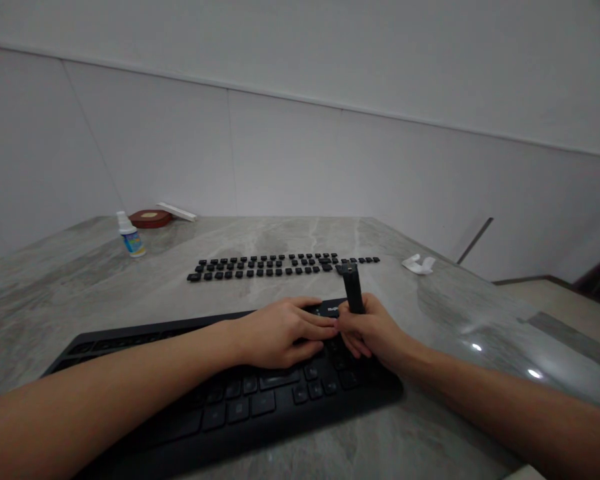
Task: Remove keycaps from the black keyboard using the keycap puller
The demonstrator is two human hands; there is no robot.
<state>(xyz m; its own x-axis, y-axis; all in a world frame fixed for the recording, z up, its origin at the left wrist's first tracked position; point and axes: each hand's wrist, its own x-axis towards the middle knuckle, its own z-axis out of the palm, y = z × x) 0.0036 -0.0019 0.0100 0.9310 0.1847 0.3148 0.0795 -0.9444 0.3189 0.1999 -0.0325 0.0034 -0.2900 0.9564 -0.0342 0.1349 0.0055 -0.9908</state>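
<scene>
A black keyboard [260,427] lies slantwise on the grey marbled table, and part of its key area is hidden under my arms. My left hand [283,333] rests flat on its upper right part, fingers stretched toward the right. In my right hand [373,333], fingers closed, a black flat-handled tool [353,288] stands nearly upright over the keyboard's right end. The tool's lower end is hidden by the fingers, so its kind does not show. Beyond the keyboard, loose black keycaps [260,265] lie in rows on the table.
A white spray bottle [131,235] with a blue label stands at the back left. Behind it are a reddish-brown case [151,219] and a white flat strip [177,211]. Crumpled white paper [419,265] lies at the right. A pale wall [280,160] borders the table [460,320].
</scene>
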